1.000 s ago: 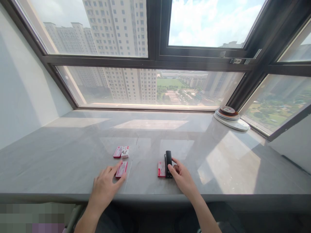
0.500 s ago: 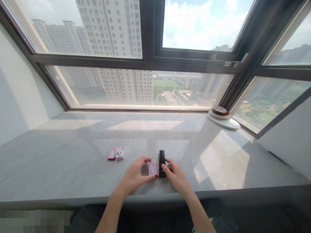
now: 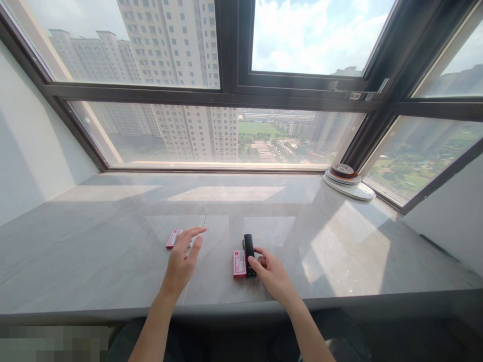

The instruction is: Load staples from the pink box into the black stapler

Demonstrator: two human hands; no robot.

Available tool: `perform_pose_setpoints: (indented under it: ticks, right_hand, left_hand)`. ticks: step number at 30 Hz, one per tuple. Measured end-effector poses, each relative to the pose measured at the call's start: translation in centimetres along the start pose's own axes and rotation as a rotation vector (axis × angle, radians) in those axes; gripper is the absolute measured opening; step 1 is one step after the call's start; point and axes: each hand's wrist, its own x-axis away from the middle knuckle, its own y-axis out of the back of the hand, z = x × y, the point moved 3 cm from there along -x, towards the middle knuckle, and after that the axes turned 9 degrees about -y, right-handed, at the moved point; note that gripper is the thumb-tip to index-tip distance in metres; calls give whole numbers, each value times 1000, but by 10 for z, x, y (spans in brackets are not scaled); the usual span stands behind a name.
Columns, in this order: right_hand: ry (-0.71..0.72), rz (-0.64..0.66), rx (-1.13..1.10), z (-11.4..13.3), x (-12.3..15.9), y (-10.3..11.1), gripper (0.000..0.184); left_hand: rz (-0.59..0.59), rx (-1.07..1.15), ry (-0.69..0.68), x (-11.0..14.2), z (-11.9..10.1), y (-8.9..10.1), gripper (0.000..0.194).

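A black stapler (image 3: pixel 249 254) stands on the stone sill, pointing away from me. My right hand (image 3: pixel 272 271) is closed on its right side, thumb on top and fingers along the flank. Touching the stapler's left side is a small white-and-pink box (image 3: pixel 239 263), its label facing up. My left hand (image 3: pixel 181 261) is raised at the left with thumb and fingers apart, holding nothing. Just beyond it lies another white-and-pink box (image 3: pixel 174 238), partly covered by the fingers. The small white box beside that one is almost wholly hidden behind my left hand.
The grey marble sill (image 3: pixel 94 261) runs up to a dark-framed window (image 3: pixel 226 95). In the far right corner sits a stack of round, plate-like items (image 3: pixel 345 181). White walls (image 3: pixel 37 141) close in both sides, and the sill's front edge is close to me.
My left hand has let go of the box beside the stapler and moved left and away from me, towards the other boxes. The right hand keeps hold of the stapler, nearly unmoved.
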Motion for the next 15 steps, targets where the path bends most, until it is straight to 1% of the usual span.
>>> perform_pose_setpoints:
  ticks: [1, 2, 3, 4, 5, 7, 8, 10, 13, 15]
  right_hand:
    - [2, -1, 3, -1, -1, 0, 56]
    - [4, -2, 7, -3, -1, 0, 56]
    - [8, -3, 12, -4, -2, 0, 56]
    - [11, -4, 18, -5, -2, -1, 55]
    - [13, -6, 24, -5, -3, -1, 55]
    - [14, -12, 39, -6, -3, -1, 54]
    - [12, -15, 45, -6, -3, -1, 54]
    - [9, -14, 54, -6, -3, -1, 55]
    - [9, -14, 58, -6, -2, -1, 54]
    - [13, -19, 54, -6, -2, -1, 54]
  left_hand:
    - [-93, -100, 64, 0, 19, 13, 38]
    - [-126, -214, 120, 2, 38, 23, 40]
    - [-101, -321, 176, 6, 57, 31, 41]
    - [-27, -399, 213, 11, 73, 35, 43]
    - [44, -447, 217, 18, 86, 38, 46]
    - [145, -485, 185, 33, 102, 40, 50]
    - [171, -477, 157, 42, 105, 41, 50]
    - [182, -430, 103, 58, 106, 43, 46]
    - [171, -335, 44, 77, 99, 47, 39]
    - [163, -268, 32, 84, 92, 49, 37]
